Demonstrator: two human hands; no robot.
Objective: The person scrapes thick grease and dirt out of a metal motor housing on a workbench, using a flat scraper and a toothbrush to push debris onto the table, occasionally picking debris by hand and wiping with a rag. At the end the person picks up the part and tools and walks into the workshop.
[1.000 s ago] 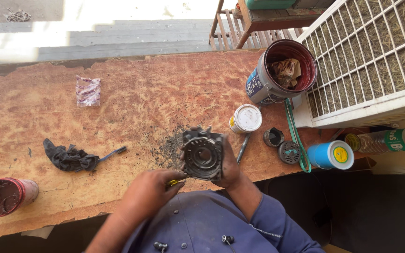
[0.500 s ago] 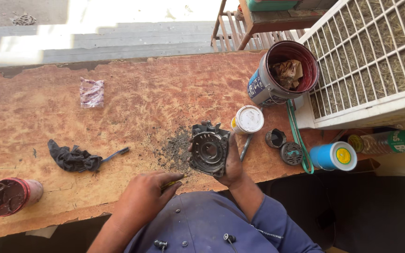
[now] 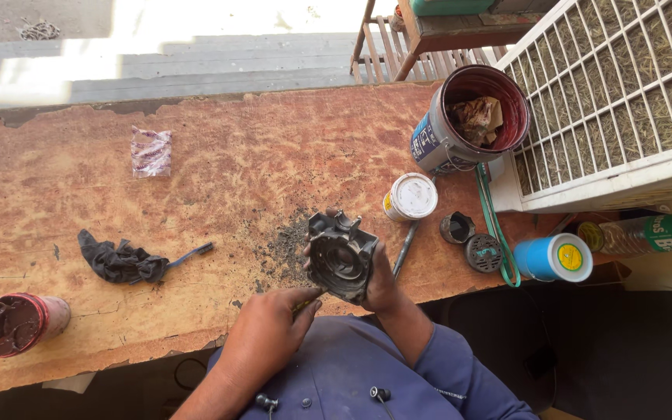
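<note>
The right hand (image 3: 379,284) is wrapping its fingers tight around a dirty round metal part (image 3: 341,257), holding it up at the near edge of the wooden table (image 3: 274,163). The left hand (image 3: 262,334) is pinching a small thin tool (image 3: 302,303) and poking its tip at the part's lower rim. To do this well, the part should be kept steady, I think, while the tool is scraping gently over the black dirt pile (image 3: 289,249).

Repair workshop: grimy workbench (image 3: 274,155), grease tins (image 3: 467,118).
</note>
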